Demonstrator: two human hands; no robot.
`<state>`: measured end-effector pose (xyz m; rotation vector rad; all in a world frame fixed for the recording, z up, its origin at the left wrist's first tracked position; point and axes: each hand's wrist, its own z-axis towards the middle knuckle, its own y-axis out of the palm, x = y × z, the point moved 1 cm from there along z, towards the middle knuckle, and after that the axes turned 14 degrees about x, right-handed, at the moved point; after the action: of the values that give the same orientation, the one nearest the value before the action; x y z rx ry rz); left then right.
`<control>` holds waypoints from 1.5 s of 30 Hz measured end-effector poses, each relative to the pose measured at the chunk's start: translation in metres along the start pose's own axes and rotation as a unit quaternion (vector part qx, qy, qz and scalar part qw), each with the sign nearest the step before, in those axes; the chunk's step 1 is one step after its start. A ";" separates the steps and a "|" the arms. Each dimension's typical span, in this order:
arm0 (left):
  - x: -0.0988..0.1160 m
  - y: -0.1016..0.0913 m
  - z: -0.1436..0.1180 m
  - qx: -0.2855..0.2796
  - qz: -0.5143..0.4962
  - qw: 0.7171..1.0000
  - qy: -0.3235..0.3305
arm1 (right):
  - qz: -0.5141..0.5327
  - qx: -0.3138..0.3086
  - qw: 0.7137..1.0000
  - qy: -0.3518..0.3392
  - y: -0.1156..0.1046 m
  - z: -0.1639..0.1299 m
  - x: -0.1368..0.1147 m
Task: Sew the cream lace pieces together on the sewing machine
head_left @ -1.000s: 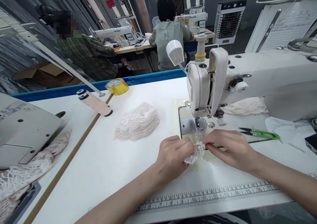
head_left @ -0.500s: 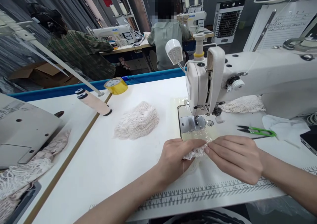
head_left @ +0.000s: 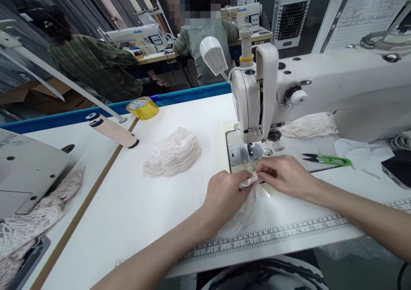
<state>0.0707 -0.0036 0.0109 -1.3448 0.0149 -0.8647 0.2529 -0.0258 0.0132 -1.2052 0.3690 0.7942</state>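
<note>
Moved: both hands, nearer the sewing machine [head_left: 253, 106].
Left hand [head_left: 224, 196]: grip pinching lace piece [head_left: 248, 182].
Right hand [head_left: 284, 175]: grip pinching same lace.
Bench [head_left: 144, 213]: lace pile [head_left: 173, 153], snips [head_left: 327, 159].

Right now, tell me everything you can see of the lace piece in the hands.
The lace piece is small, white openwork trim, soft and crumpled. It is pinched between the left hand and the right hand, just in front of the sewing machine's needle plate. More lace trails down from it onto the white table.
</note>
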 end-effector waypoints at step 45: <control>-0.011 0.015 0.007 0.165 0.125 0.948 0.242 | -0.386 0.122 0.879 -0.252 0.013 0.000 0.014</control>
<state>0.0744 0.0079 -0.0045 -0.7741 0.3987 -0.9149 0.2533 -0.0190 -0.0042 -0.7592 -0.4256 0.3138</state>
